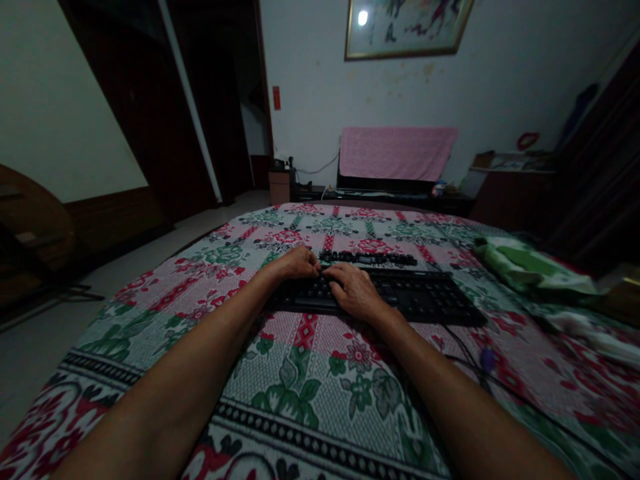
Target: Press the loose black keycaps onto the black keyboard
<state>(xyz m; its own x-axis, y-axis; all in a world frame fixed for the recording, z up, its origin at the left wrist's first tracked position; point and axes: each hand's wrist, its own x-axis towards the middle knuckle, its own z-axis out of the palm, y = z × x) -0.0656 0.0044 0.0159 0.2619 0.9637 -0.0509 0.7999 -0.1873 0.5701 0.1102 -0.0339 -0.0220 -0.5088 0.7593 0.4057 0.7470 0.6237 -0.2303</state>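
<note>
A black keyboard (425, 297) lies across the patterned cloth in front of me, its cable running off to the right. My left hand (299, 263) is closed over the keyboard's upper left part, with its fingertips pressed together; whatever they hold is too small to make out. Close beside it, my right hand (354, 288) rests on the keyboard with bent fingers reaching toward the left fingertips. Anything between the right fingers is hidden. Just behind the keyboard runs a row of small black pieces (380, 259) that look like loose keycaps.
A floral cloth (300, 393) covers the table. On the right lie a green and white package (535, 267), a white crumpled item (590, 337) and the black cable (535, 405) with a purple plug (487, 359). A pink cloth (397, 153) hangs by the far wall.
</note>
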